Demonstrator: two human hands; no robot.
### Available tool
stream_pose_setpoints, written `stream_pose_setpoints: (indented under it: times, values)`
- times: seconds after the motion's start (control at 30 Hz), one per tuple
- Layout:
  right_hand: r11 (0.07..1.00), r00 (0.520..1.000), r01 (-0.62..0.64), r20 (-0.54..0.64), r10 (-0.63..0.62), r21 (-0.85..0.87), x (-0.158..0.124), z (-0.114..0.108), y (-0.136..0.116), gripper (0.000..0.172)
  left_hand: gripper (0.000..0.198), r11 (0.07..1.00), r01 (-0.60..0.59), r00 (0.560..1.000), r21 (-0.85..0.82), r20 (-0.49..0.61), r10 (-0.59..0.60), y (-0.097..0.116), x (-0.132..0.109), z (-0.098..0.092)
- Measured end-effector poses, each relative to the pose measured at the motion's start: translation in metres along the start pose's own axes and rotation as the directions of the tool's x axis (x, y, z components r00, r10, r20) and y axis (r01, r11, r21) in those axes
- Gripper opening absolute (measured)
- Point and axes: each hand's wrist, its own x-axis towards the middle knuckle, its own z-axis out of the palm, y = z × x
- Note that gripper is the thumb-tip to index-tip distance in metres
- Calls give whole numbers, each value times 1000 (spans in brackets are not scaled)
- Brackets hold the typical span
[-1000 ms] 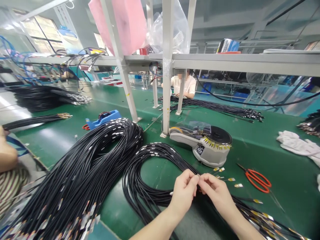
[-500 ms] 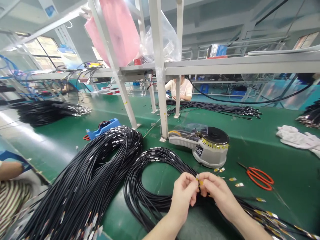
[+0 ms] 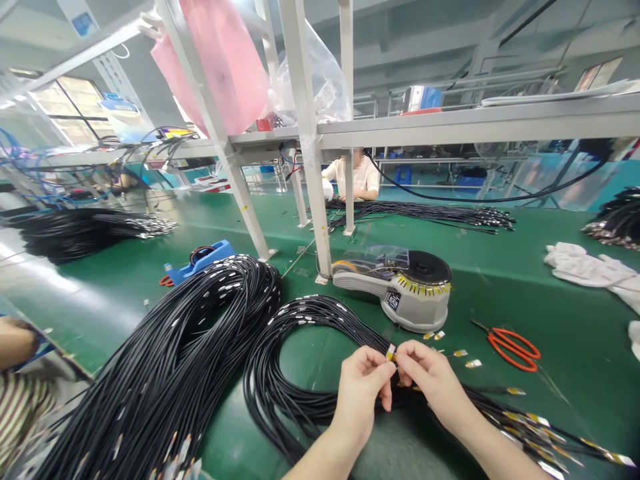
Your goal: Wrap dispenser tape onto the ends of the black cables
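Note:
My left hand (image 3: 361, 390) and my right hand (image 3: 431, 379) meet fingertip to fingertip over a looped bundle of black cables (image 3: 280, 373) on the green bench. Both pinch the same small end of a cable (image 3: 391, 353), which carries a yellow and white wrap of tape. Just behind them stands a grey tape dispenser (image 3: 400, 283) with cut yellow tape pieces around its rim. Several loose tape pieces (image 3: 459, 353) lie on the mat to the right of my hands. Taped cable ends (image 3: 545, 427) trail off to the lower right.
A much larger heap of black cables (image 3: 165, 373) fills the left. Orange scissors (image 3: 514, 347), white gloves (image 3: 590, 270) and a blue tape holder (image 3: 200, 260) lie on the bench. White shelf posts (image 3: 310, 173) rise ahead. One person sits across the bench (image 3: 353, 175); another's arm (image 3: 15, 340) shows at left.
My hands have stayed together on the cable end, rising slightly toward the dispenser, and the fingers have shifted around the tape. The view has tilted a little.

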Motion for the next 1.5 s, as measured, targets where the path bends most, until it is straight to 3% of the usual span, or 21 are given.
stream_pose_setpoints:
  times: [0.27,0.63,0.77,0.87,0.97,1.03,1.1,1.2,1.27,1.4,1.5]
  values:
    - [999,999,42,22,-42,6,1,2,11,25,18,999,0,999,-40,37,2,-5,-3,2]
    - [999,999,32,35,-33,39,0,0,4,27,24,993,51,990,-104,140,-36,-3,-2,3]
    - [987,994,-19,105,2,160,1,-6,11,23,26,979,152,952,-133,287,-109,0,-1,0]
    - [962,986,-33,169,-14,273,0,-7,10,20,26,964,235,895,-122,415,-166,3,-3,-1]
    - [951,973,18,214,-88,307,-2,-8,3,25,27,952,290,837,-98,508,-203,6,-7,-2]
    - [967,966,83,219,-138,242,-3,-9,-2,20,28,950,303,819,-72,529,-222,7,-7,-1]
    - [981,969,121,195,-150,151,-2,-12,-5,21,29,958,285,838,-37,495,-230,7,-6,-1]
    - [991,984,134,116,-135,21,0,-16,-5,23,21,982,173,926,82,326,-190,9,-3,-1]
    - [987,986,154,73,-151,-49,2,-17,-4,24,17,969,71,963,236,238,-128,10,-2,-2]
    - [986,988,144,70,-139,-81,2,-16,-6,23,16,872,-120,979,475,202,24,14,-1,-4]
    - [997,997,24,74,-29,67,2,-21,-11,17,12,834,-166,980,526,183,80,15,-3,-6]
